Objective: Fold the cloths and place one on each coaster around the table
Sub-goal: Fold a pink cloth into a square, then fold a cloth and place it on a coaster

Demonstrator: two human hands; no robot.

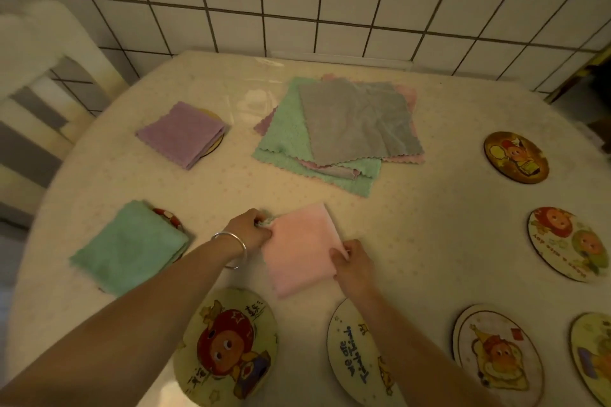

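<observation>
Both hands are pinching the folded pink cloth (302,249) on the table (429,241): left hand (251,230) gripping its far-left corner, right hand (352,261) its right edge. Nearest bare coaster (228,345) is sitting just below-left, left arm's side.

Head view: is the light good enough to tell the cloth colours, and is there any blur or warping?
Head view: dim, warm yellowish light, yet the pink cloth, green cloth and purple cloth read clearly; glare patch on the table; left edge smeared; tile lines bow, wide-angle distortion.
</observation>
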